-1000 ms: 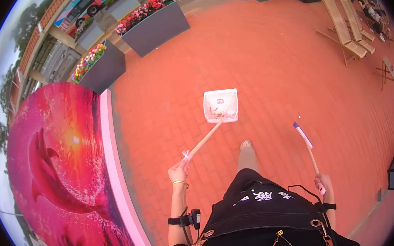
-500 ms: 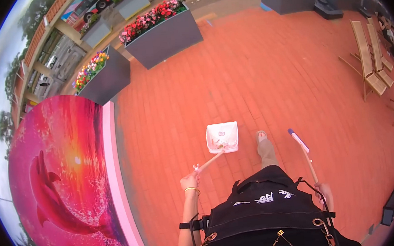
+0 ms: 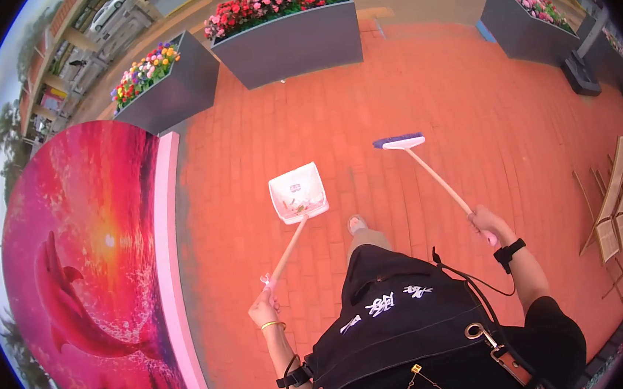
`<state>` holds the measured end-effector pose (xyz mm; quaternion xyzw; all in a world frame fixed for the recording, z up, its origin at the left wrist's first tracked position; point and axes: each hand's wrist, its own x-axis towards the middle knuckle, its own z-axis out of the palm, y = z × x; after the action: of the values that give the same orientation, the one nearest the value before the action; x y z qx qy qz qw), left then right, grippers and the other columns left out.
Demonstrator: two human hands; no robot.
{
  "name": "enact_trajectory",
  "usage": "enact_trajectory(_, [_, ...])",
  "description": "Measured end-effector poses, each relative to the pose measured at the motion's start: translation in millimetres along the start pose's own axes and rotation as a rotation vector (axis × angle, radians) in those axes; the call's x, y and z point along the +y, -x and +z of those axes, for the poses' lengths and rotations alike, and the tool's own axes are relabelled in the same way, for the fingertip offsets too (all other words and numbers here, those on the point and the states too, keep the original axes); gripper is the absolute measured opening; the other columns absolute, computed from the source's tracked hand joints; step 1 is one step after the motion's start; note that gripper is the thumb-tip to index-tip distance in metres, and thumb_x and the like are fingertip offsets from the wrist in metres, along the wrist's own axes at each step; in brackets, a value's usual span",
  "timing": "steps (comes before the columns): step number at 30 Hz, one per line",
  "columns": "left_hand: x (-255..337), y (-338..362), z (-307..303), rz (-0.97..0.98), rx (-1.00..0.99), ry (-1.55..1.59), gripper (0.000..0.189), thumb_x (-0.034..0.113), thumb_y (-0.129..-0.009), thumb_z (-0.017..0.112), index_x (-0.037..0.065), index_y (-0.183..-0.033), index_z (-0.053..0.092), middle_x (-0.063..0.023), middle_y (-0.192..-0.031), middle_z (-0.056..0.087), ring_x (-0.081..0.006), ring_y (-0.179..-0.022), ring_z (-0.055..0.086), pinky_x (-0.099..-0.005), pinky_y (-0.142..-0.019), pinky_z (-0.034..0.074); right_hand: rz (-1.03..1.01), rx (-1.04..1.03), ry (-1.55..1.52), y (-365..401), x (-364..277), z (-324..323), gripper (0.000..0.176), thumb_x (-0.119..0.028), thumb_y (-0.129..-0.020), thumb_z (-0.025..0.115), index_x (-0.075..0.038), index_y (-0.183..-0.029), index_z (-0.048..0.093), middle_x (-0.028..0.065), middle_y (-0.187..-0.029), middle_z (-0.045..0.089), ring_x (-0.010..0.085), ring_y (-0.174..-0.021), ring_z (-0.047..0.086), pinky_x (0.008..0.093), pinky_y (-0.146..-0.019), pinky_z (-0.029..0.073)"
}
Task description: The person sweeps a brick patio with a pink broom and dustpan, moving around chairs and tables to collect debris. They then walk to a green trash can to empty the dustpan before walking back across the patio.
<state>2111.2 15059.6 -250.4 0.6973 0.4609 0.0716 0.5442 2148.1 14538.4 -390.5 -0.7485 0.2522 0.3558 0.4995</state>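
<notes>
My left hand is closed round the upper end of the dustpan's long handle. The white dustpan is in front of me, left of my foot, with small bits of litter inside. My right hand grips the pink broom handle near its end. Ahead and to the right of the dustpan is the broom head, with dark blue bristles and a white body, apart from the pan.
Red brick paving lies around me. A round pink dolphin board stands close on the left. Grey planters with flowers line the front. Wooden folding chairs are at the right, near a dark post base.
The broom has swung forward and left, and my right hand has come up into clear view. The dustpan has shifted left in view. The planters appear nearer and the whole view has turned.
</notes>
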Motion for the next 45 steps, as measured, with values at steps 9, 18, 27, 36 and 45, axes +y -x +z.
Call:
enact_trajectory(9, [128,-132,124,0.012,0.147,-0.05,0.024,0.019,-0.069,0.063,-0.004,-0.075,0.063,-0.0048,-0.049,0.047,-0.0073,-0.035,0.039,-0.0198,-0.033,0.028,-0.344,0.134,0.605,-218,-213,-9,0.029,-0.02,-0.076,0.048,0.007,-0.084,0.057,0.0257,-0.073,0.057,0.0373,-0.072,0.057,0.0428,-0.063,0.045])
enact_trajectory(18, [298,-304,207,0.104,0.081,-0.508,0.028,0.024,-0.069,0.061,-0.001,-0.081,0.065,-0.0064,-0.052,0.056,-0.0076,-0.041,0.048,-0.0219,-0.04,0.039,-0.418,0.13,0.691,-322,-461,-3,0.029,-0.022,-0.078,0.046,0.003,-0.088,0.057,0.0241,-0.079,0.057,0.0369,-0.074,0.057,0.0438,-0.065,0.046])
enact_trajectory(27, [349,-497,343,0.056,0.038,-0.838,0.033,0.032,-0.069,0.062,-0.002,-0.068,0.064,-0.0076,-0.046,0.053,-0.0125,-0.042,0.052,-0.0261,-0.04,0.04,-0.293,-0.007,0.744,-456,-617,12,0.027,-0.02,-0.08,0.047,0.005,-0.086,0.056,0.024,-0.078,0.057,0.0375,-0.072,0.056,0.0445,-0.061,0.045])
enact_trajectory(36, [436,-604,458,0.117,-0.104,-0.969,0.039,0.039,-0.066,0.061,0.001,-0.075,0.064,-0.0233,-0.066,0.057,-0.0341,-0.066,0.059,-0.0387,-0.06,0.045,-0.19,-0.196,0.558,-486,-684,-34,0.027,-0.019,-0.08,0.045,0.001,-0.096,0.055,0.0204,-0.067,0.055,0.0299,-0.061,0.056,0.0396,-0.054,0.044])
enact_trajectory(45, [477,-651,509,0.128,-0.144,-1.1,0.035,0.036,-0.066,0.06,0.004,-0.079,0.064,-0.022,-0.069,0.058,-0.0324,-0.069,0.06,-0.0381,-0.063,0.046,-0.289,-0.041,0.635,-528,-693,22,0.026,-0.015,-0.079,0.045,-0.001,-0.099,0.054,0.0236,-0.068,0.055,0.0376,-0.066,0.054,0.0429,-0.061,0.044])
